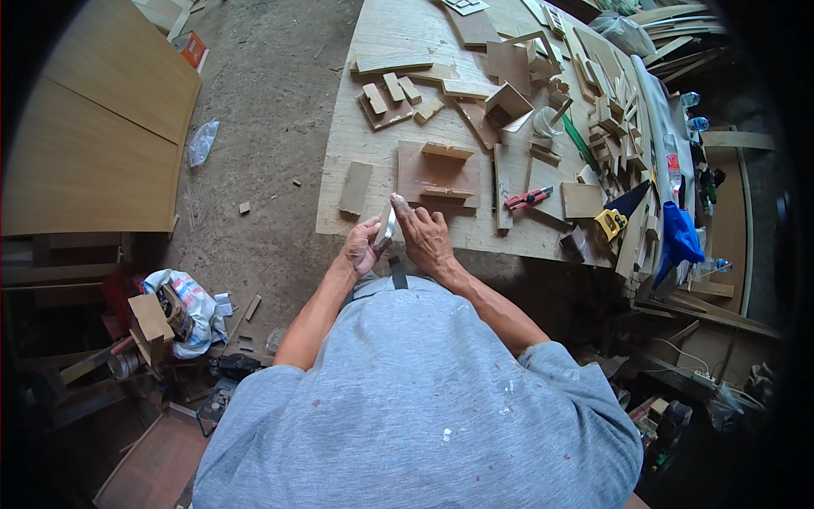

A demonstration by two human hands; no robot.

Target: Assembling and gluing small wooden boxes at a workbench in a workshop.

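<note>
My left hand [362, 246] grips a small pale wood block [386, 222] upright just in front of the table's near edge. A whitish, shiny patch shows on the block's side. My right hand [426, 240] is beside it, index finger stretched to the block's upper end, with white stuff on the fingertip; its other fingers are loosely bent and hold nothing I can see. Just beyond lies a brown board [413, 174] with two narrow wood strips [448, 151] standing on it. Left of that board is a flat greyish wood block [356, 187].
The plywood table [335, 161] carries a red utility knife [528, 198], a yellow-handled saw [623, 212], a whitish cup [547, 123] and several wood offcuts. Large wood panels [110, 119] stand at left. A striped sack [199, 310] lies on the floor.
</note>
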